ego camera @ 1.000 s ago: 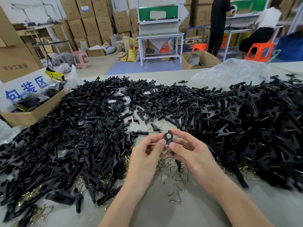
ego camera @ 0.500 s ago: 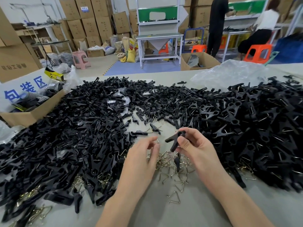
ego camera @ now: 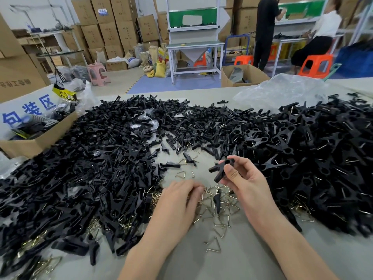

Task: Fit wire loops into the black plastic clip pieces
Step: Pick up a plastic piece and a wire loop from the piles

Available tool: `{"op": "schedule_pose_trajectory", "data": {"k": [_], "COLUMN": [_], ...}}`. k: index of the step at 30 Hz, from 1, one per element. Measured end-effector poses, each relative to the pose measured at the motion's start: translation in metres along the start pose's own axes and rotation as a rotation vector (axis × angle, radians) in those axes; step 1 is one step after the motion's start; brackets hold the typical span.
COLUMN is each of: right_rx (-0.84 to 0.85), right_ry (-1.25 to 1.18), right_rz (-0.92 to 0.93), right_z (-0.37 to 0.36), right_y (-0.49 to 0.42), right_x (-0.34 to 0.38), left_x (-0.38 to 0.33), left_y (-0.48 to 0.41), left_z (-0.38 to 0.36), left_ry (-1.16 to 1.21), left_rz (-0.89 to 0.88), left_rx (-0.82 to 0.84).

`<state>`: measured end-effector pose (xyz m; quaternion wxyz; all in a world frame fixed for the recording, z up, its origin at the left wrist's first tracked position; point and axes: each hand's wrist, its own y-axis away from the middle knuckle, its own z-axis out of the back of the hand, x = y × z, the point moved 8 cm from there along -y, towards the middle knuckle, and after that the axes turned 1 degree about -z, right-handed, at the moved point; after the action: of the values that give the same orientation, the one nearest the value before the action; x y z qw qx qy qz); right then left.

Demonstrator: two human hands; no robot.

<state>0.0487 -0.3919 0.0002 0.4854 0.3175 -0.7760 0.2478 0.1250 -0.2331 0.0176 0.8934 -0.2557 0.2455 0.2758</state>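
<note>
Clip [ego camera: 223, 168] pinched by right hand [ego camera: 248, 184] | left hand [ego camera: 177, 201] over wire loops [ego camera: 229, 208], grip unclear

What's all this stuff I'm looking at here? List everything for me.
Loose black plastic clip pieces: hundreds, black, heaped left and right.
Bent metal wire loops: dozens, brassy, centre of the near side.
Forked black plastic clip: one, black, held above the loops.
Brown cardboard box: one, brown, left edge.
Crumpled clear plastic bag: one, clear, far right.
Grey table: one, grey, under everything.
Left hand: fingers down on the wire loops.
Right hand: raised, pinches the forked clip.
</note>
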Motion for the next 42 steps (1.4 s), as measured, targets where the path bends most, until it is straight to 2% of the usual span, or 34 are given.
{"op": "schedule_pose_trajectory", "data": {"k": [4, 7, 14, 17, 21, 23, 28, 34, 39, 42], "right_rx": [0.000, 0.016, 0.056, 0.075, 0.122, 0.159, 0.185, 0.159, 0.130, 0.147], "right_ry": [0.000, 0.014, 0.037, -0.008, -0.077, -0.125, -0.156, -0.180, -0.170, -0.124], "right_rz": [-0.003, -0.007, -0.032, -0.033, -0.060, -0.085, -0.112, -0.127, -0.140, -0.131], "right_z": [0.000, -0.002, -0.006, -0.008, -0.013, -0.017, -0.022, -0.019, -0.017, -0.018], "right_y": [0.000, 0.000, 0.002, 0.003, 0.003, 0.004, 0.005, 0.004, 0.003, 0.004], "right_x": [-0.002, -0.002, -0.004, -0.004, -0.007, -0.009, -0.011, -0.011, -0.012, -0.010], "left_x": [0.008, 0.012, 0.005, 0.014, 0.021, 0.019, 0.019, 0.025, 0.025, 0.024], "left_y": [0.000, 0.002, 0.000, -0.001, -0.003, -0.002, -0.002, -0.003, -0.002, -0.001], "left_z": [0.005, 0.004, 0.014, 0.017, 0.011, 0.008, 0.001, -0.003, -0.001, 0.003], "left_ry": [0.187, 0.229, 0.219, 0.407, 0.788, 0.863, 0.880, 1.069, 0.985, 0.833], "left_rz": [0.097, 0.149, 0.094, 0.204, 0.344, 0.363, 0.359, 0.414, 0.391, 0.352], "left_rx": [-0.057, -0.067, -0.166, -0.204, -0.182, -0.166, -0.133, -0.178, -0.181, -0.174]}}
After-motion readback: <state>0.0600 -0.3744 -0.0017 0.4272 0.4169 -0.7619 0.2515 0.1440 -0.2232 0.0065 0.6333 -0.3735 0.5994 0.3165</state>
